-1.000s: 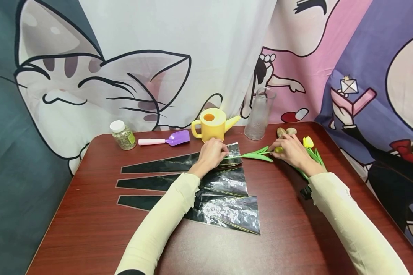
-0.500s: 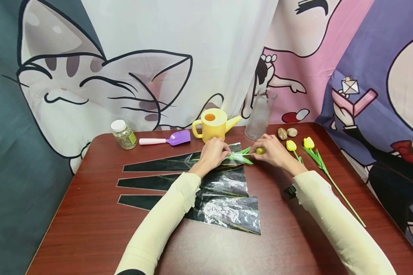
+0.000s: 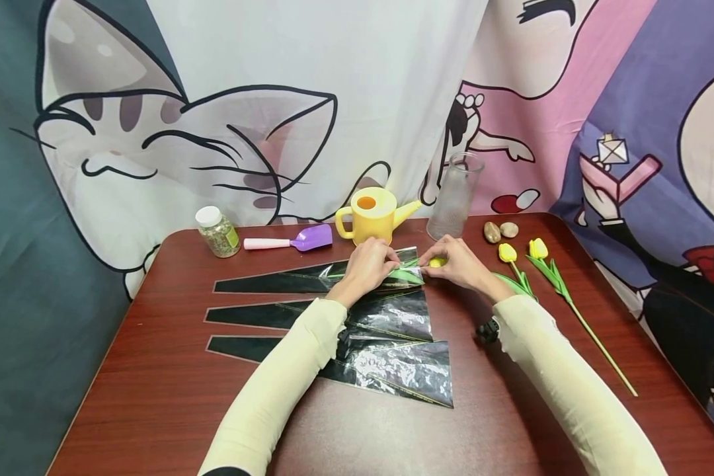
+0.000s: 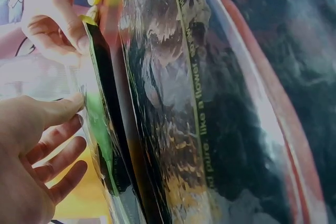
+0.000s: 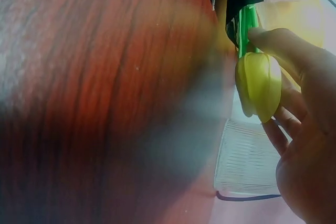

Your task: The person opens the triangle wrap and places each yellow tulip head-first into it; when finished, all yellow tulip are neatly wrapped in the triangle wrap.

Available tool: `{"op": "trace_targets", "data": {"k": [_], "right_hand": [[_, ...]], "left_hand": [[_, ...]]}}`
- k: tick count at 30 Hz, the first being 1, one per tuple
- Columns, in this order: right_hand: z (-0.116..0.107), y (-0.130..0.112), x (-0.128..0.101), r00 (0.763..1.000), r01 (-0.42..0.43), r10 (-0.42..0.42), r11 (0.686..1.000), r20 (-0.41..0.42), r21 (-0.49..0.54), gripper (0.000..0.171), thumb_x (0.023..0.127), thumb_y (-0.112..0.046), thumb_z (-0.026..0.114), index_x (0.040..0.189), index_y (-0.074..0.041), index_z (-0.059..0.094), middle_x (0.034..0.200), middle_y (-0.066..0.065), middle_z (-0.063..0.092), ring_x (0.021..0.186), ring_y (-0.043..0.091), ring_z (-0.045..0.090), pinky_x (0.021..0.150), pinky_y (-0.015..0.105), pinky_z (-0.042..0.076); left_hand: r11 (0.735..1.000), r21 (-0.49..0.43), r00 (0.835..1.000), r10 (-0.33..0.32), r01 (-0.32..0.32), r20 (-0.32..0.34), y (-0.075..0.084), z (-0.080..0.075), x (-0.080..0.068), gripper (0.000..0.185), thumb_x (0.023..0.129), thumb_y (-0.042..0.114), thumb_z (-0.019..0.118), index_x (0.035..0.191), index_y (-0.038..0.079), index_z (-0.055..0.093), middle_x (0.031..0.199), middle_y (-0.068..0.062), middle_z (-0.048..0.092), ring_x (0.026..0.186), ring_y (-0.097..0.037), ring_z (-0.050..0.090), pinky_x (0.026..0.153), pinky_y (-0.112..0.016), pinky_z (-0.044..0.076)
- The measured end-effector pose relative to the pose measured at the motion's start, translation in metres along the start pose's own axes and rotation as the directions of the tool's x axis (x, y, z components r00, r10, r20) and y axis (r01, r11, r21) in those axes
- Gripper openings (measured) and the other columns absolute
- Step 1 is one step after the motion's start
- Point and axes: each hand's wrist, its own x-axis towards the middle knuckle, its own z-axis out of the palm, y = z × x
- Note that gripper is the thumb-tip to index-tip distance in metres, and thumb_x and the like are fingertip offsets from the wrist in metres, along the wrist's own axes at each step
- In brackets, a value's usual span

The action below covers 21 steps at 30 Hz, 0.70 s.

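Observation:
Three black-and-clear flower sleeves lie side by side on the red-brown table [image 3: 155,396]. My left hand [image 3: 385,264] pinches the wide mouth of the top sleeve [image 3: 297,280] and holds it apart; the film [image 4: 173,103] fills the left wrist view beside that hand [image 4: 68,114]. My right hand [image 3: 439,259] grips a yellow tulip [image 3: 436,262] by its bud [image 5: 258,85]. The tulip's green leaves [image 3: 409,275] and stem lie inside the sleeve mouth, and the bud is just outside it.
Two more yellow tulips [image 3: 508,254] [image 3: 538,249] lie to the right, with two stones [image 3: 492,232] behind them. Along the back stand a ribbed glass vase [image 3: 455,197], a yellow watering can [image 3: 371,215], a purple scoop [image 3: 291,242] and a small jar [image 3: 217,231].
My right hand has moved left with the tulip, sliding its stem and leaves into the top sleeve. The left hand has stayed at the sleeve mouth. The two other tulips are now uncovered.

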Motion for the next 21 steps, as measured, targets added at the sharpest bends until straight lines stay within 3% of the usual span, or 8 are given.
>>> {"op": "trace_targets", "data": {"k": [11, 21], "right_hand": [[0.0019, 0.0003, 0.0002, 0.999, -0.050, 0.050, 0.998, 0.008, 0.023, 0.011, 0.079, -0.013, 0.082, 0.088, -0.018, 0.080, 0.085, -0.005, 0.066, 0.086, 0.016, 0.050, 0.074, 0.036, 0.035], [0.0019, 0.0002, -0.0006, 1.000, -0.012, 0.012, 1.000, 0.002, 0.015, 0.012, 0.080, -0.014, 0.082, 0.092, -0.017, 0.080, 0.088, -0.006, 0.071, 0.087, 0.018, 0.051, 0.072, 0.035, 0.037]], "left_hand": [[1.000, 0.011, 1.000, 0.008, -0.008, 0.001, 0.0010, 0.0021, 0.0013, 0.006, 0.087, 0.027, 0.076, 0.088, 0.023, 0.080, 0.092, 0.007, 0.064, 0.092, -0.016, 0.057, 0.084, -0.033, 0.047], [1.000, 0.012, 1.000, -0.007, 0.007, 0.005, 0.0002, 0.0034, 0.0007, 0.005, 0.087, 0.028, 0.076, 0.087, 0.024, 0.080, 0.093, 0.007, 0.064, 0.093, -0.016, 0.057, 0.085, -0.033, 0.047]]}}
